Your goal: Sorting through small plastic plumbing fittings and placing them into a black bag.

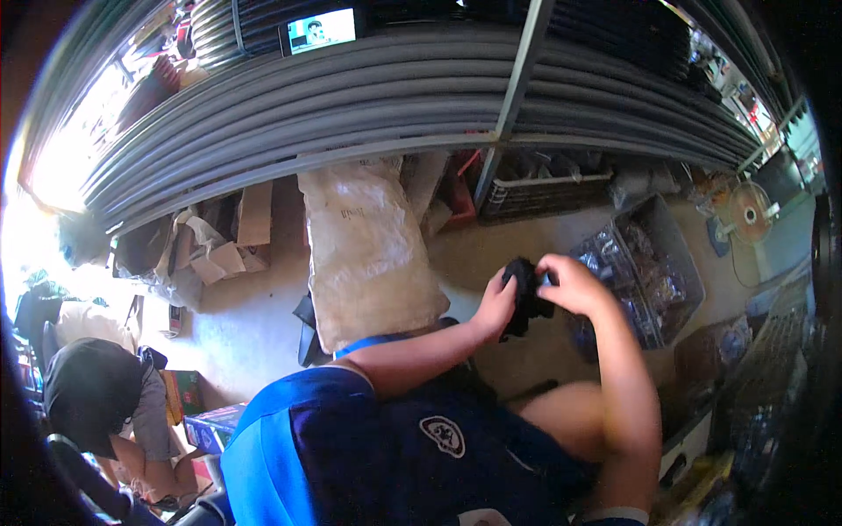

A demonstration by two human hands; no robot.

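Note:
My left hand (496,307) grips a black, jagged-edged object (523,298), whose exact kind I cannot make out. On its other side my right hand (572,286) is closed, with thumb and fingers pinched at the object's edge. A small dark bit shows between those fingers, too small to name. Both hands are held out in front of my body, above the floor. To the right of them stands a grey bin (680,263) with small, plastic-wrapped pieces in it.
A large beige sack (364,254) lies left of my hands. Ahead, a metal rack (506,114) holds long grey pipes (351,101) and a lit phone (321,31). A black crate (548,195) sits below it. A fan (748,214) stands far right; another person (96,394) bends at lower left.

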